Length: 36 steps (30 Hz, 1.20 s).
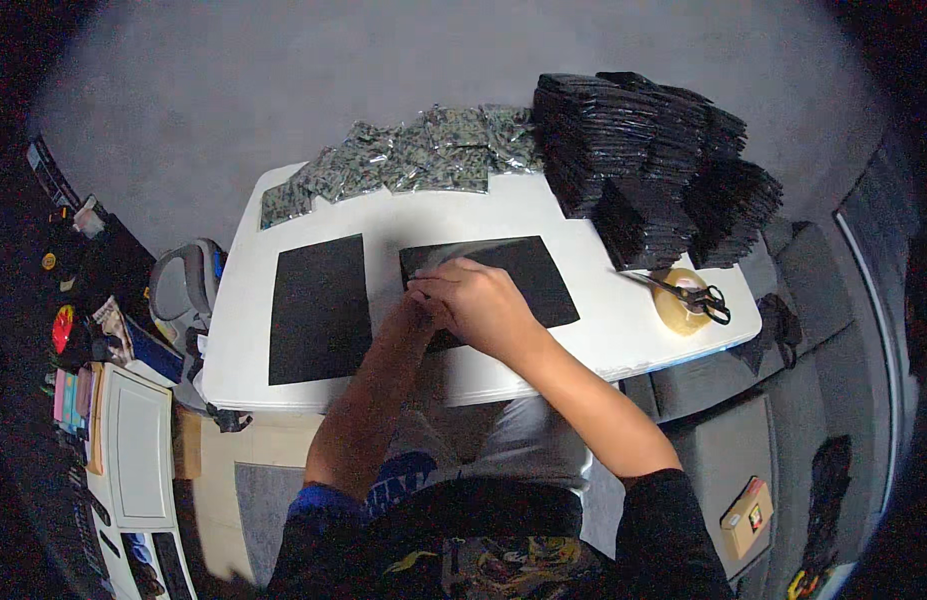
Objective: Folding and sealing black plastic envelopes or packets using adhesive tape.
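Observation:
My right hand point(478, 305) lies over my left hand point(432, 308) at the left end of a flat black plastic sheet or bag point(513, 275) on the white table. The right hand's fingers are drawn together and point left; whatever they pinch is hidden. Most of the left hand is covered by the right one, so its fingers hardly show. Another flat black rectangle point(320, 310) lies to the left of both hands, apart from the first.
Clear-wrapped camouflage-patterned packets point(438, 155) line the table's far edge. Tall stacks of black plastic packages point(623, 140) fill the far right corner. Black-handled scissors point(705, 299) rest on a tape roll point(675, 312) at the right. A grey sofa point(813, 300) stands beyond the table point(623, 340).

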Available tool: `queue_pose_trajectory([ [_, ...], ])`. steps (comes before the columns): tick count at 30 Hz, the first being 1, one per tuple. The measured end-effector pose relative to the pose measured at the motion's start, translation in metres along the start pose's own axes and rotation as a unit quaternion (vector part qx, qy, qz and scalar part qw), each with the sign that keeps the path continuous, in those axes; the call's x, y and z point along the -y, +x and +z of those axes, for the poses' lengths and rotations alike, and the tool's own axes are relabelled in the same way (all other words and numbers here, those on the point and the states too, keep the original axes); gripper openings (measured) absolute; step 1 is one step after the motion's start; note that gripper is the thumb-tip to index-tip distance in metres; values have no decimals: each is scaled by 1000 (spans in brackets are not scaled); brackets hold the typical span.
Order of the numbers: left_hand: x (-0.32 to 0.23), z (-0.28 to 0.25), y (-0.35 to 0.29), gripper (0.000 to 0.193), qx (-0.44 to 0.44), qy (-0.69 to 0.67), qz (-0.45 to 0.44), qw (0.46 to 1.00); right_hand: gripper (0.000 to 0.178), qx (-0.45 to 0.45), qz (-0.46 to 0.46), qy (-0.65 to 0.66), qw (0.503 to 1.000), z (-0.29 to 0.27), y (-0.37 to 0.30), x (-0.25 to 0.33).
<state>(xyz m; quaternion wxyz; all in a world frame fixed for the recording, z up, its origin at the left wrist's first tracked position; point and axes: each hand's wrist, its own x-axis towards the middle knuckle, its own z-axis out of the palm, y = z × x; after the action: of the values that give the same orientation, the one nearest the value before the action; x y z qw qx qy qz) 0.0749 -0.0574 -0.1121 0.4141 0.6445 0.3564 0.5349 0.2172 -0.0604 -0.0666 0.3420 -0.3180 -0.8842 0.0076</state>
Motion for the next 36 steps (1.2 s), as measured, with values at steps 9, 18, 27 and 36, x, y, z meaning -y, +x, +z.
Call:
queue_pose_trajectory([
  [9,-40,-55,-31,27,22,293,47,955,24,-5,66,44,997,-66,-36,-39],
  [18,-26,-83,-64,32,-5,230,-172,958,27,120,141,53,981,-116,-107,-104],
  [27,-12,-45,-57,32,162,488,102,852,21,86,105,2,991,-96,-130,-107],
  [36,-7,-35,-54,15,159,474,127,857,12,82,111,6,990,-96,-131,-107],
])
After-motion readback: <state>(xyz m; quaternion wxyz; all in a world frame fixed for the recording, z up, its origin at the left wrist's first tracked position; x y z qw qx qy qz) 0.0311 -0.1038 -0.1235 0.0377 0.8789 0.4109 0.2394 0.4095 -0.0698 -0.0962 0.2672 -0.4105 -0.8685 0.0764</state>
